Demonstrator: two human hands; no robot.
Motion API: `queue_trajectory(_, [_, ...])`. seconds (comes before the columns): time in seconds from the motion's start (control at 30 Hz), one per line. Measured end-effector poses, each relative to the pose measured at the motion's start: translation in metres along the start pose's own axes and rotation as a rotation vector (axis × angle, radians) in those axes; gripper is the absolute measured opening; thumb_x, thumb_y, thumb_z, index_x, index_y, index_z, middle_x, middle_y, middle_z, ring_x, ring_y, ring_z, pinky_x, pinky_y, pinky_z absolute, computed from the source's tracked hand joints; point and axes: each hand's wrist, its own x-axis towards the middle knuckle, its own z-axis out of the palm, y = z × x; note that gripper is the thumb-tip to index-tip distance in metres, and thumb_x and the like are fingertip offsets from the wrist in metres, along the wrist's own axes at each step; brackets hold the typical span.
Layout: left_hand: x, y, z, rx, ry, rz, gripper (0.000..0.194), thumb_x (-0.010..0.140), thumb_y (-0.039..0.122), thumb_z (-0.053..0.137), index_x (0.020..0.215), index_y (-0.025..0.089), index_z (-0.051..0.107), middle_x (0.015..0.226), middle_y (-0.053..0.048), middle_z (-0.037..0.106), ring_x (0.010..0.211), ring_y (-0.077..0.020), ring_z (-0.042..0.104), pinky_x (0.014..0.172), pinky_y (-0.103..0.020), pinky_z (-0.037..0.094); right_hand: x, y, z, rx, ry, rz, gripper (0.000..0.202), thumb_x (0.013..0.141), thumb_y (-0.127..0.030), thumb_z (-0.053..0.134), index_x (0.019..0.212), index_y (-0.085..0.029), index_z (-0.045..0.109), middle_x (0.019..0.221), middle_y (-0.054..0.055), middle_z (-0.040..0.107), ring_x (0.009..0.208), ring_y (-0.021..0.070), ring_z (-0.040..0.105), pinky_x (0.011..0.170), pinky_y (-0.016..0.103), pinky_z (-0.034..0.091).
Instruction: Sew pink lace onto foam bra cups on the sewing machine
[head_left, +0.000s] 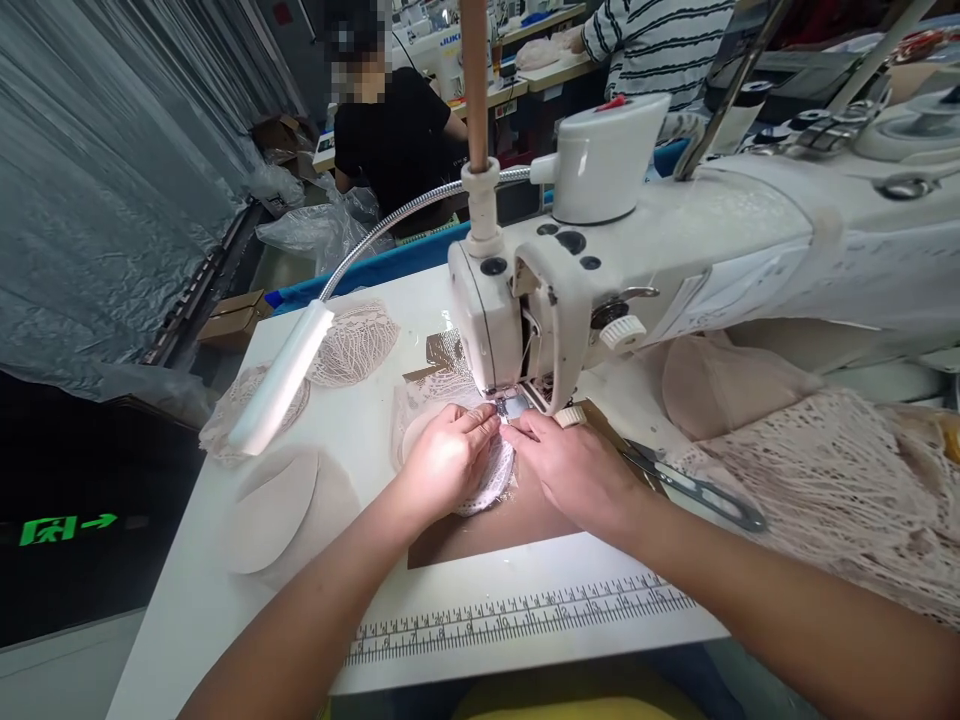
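My left hand (448, 458) has its fingers pressed together on a pale lace piece (493, 482), right in front of the presser foot (504, 407) of a white sewing machine (480, 320). From the other side, my right hand (576, 468) pinches the edge of the same lace close to the needle area. The fingertips partly cover the lace, so its held edge is hidden. Beneath both hands lies a brown sheet (517, 535) on the white table. A pair of thread snips (701, 487) rests just right of my right wrist.
Lace pieces (354, 345) and round beige fabric pieces (274, 515) lie at the left, under a bendable lamp (281, 385). More lace fabric (817, 480) is heaped at the right. A printed ruler (525, 620) runs along the front edge. Two people sit beyond the machine.
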Motion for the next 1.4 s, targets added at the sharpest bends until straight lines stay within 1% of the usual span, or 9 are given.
queue_trajectory(0.13, [0.001,-0.005,-0.001,-0.002,0.0,0.014,0.031,0.094,0.018,0.04,0.114,0.01,0.062,0.117,-0.012,0.063,0.087,-0.0207,0.06,0.078,-0.036,0.048,0.001,0.0,0.0,0.014,-0.012,0.0,0.045,0.074,0.0,0.044,0.111,-0.018,0.064,0.089,0.007,0.065,0.068,0.0158,0.049,0.053,0.03,0.027])
queue_trajectory(0.5, [-0.002,-0.009,0.003,-0.061,0.017,-0.025,0.029,0.093,0.017,0.042,0.115,0.012,0.061,0.122,-0.01,0.059,0.095,-0.0202,0.058,0.085,-0.036,0.048,-0.001,0.0,0.0,0.002,-0.074,0.007,0.04,0.076,0.0,0.044,0.107,-0.016,0.064,0.089,0.007,0.061,0.058,0.0128,0.04,0.052,0.029,0.021])
queue_trajectory(0.73, [-0.002,-0.008,0.004,0.028,0.005,-0.117,0.032,0.092,0.018,0.043,0.12,0.012,0.057,0.127,-0.01,0.056,0.099,-0.0229,0.053,0.088,-0.04,0.046,-0.004,0.001,0.003,0.013,-0.008,-0.008,0.038,0.077,0.001,0.042,0.103,-0.017,0.065,0.085,0.005,0.059,0.056,0.0124,0.035,0.053,0.029,0.023])
queue_trajectory(0.9, [-0.005,-0.001,0.001,0.112,-0.017,-0.214,0.036,0.093,0.027,0.043,0.127,0.017,0.052,0.132,-0.01,0.051,0.115,-0.0287,0.045,0.094,-0.046,0.042,-0.007,0.002,0.008,0.032,0.008,0.002,0.038,0.079,-0.002,0.043,0.105,-0.019,0.065,0.087,0.004,0.059,0.062,0.0143,0.041,0.059,0.03,0.027])
queue_trajectory(1.0, [-0.007,-0.001,0.002,0.138,-0.019,-0.26,0.037,0.092,0.029,0.044,0.128,0.02,0.052,0.136,-0.011,0.046,0.125,-0.034,0.037,0.099,-0.053,0.036,-0.009,0.003,0.011,0.043,0.007,0.008,0.039,0.082,-0.004,0.043,0.112,-0.019,0.064,0.088,0.004,0.06,0.07,0.0165,0.048,0.065,0.031,0.032])
queue_trajectory(1.17, [-0.014,-0.006,-0.005,0.078,-0.052,-0.363,0.04,0.088,0.019,0.044,0.127,0.023,0.053,0.14,-0.009,0.043,0.131,-0.0385,0.03,0.102,-0.066,0.027,-0.011,0.005,0.012,0.143,0.113,-0.013,0.041,0.084,-0.003,0.039,0.113,-0.017,0.065,0.095,0.006,0.065,0.079,0.018,0.055,0.073,0.031,0.04])
queue_trajectory(1.23, [-0.02,-0.002,-0.014,-0.026,-0.137,-0.32,0.045,0.081,0.014,0.047,0.124,0.023,0.056,0.141,-0.006,0.043,0.133,-0.0376,0.028,0.105,-0.065,0.024,-0.012,0.006,0.011,0.226,0.154,-0.038,0.04,0.084,-0.004,0.038,0.111,-0.017,0.065,0.096,0.006,0.066,0.083,0.0177,0.057,0.075,0.03,0.042])
queue_trajectory(1.33, [-0.034,0.016,-0.03,-0.232,-0.313,-0.099,0.048,0.074,0.01,0.052,0.118,0.028,0.06,0.141,0.001,0.043,0.136,-0.0327,0.028,0.111,-0.062,0.019,-0.014,0.008,0.009,0.369,0.193,-0.072,0.036,0.086,-0.009,0.037,0.099,-0.017,0.069,0.09,0.006,0.066,0.084,0.0167,0.058,0.075,0.028,0.045])
queue_trajectory(1.4, [-0.044,0.032,-0.038,-0.342,-0.365,0.026,0.047,0.075,0.008,0.053,0.115,0.03,0.062,0.137,0.004,0.048,0.135,-0.0274,0.031,0.114,-0.056,0.019,-0.015,0.01,0.008,0.44,0.212,-0.084,0.032,0.085,-0.012,0.039,0.091,-0.017,0.07,0.087,0.007,0.066,0.081,0.0167,0.058,0.074,0.029,0.047])
